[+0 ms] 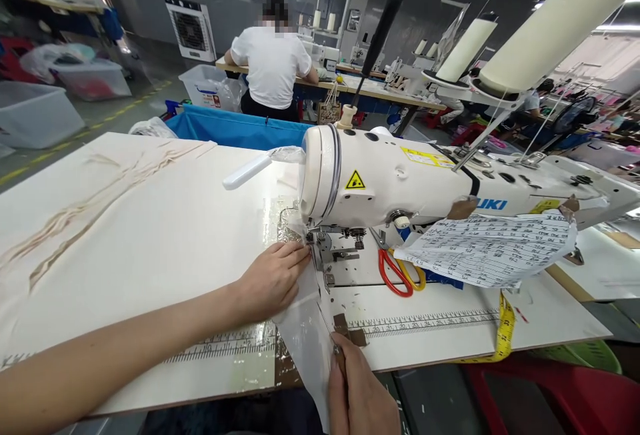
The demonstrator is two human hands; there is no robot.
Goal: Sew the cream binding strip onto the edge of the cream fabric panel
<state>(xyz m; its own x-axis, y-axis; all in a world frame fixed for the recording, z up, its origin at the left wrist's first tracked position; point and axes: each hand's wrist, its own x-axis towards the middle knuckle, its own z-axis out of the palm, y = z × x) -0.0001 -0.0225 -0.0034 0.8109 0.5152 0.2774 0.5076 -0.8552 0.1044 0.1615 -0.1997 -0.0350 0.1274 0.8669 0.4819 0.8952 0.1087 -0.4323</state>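
Observation:
A strip of thin white fabric [303, 328] runs from under the needle area of a white sewing machine [385, 178] down over the table's front edge. Close beside the presser foot [320, 241], my left hand [273, 279] is closed on the fabric, fingertips together at its edge. Nearer to me, my right hand [357, 385] grips a thin pointed metal tool [326, 320], its tip directed toward the machine. The fabric's lower end lies against my right hand; whether those fingers also pinch it cannot be made out.
Red- and yellow-handled scissors [395, 275] lie under the machine arm, below a hanging written sheet [493, 248]. A yellow tape measure [506, 328] hangs at the right. Pale fabric strips [100, 205] lie on the left tabletop [200, 221]. Behind a blue bin [240, 127] sits a co-worker [273, 65].

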